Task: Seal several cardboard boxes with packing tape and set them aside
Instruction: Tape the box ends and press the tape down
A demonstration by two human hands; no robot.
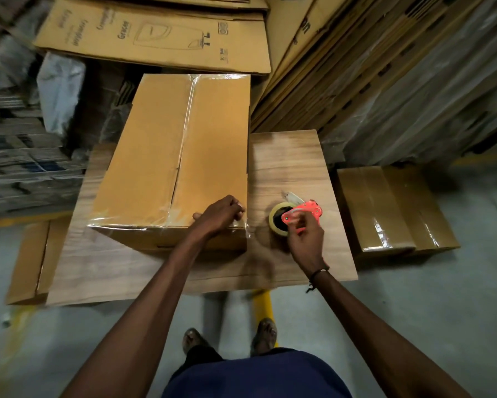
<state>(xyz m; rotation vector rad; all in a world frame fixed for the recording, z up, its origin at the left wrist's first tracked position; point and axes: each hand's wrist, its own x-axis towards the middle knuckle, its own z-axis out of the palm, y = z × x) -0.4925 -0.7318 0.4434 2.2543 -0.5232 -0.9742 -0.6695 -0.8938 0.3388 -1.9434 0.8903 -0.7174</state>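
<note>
A large brown cardboard box [161,156] stands on the wooden table [293,162], its flaps closed, with clear tape along the centre seam and over the near edge. My left hand [223,212] rests on the box's near right corner, fingers curled down on the taped edge. To the right, my right hand [303,232] grips the handle of a red tape dispenser [304,211] that carries a roll of tape [279,222] and sits low over the table.
A taped box [393,208] lies on the floor right of the table. A flattened carton [29,257] lies at the left. Stacks of flat cartons [161,33] rise behind, plastic-wrapped bundles [414,96] at the right. My feet [263,334] stand on grey floor.
</note>
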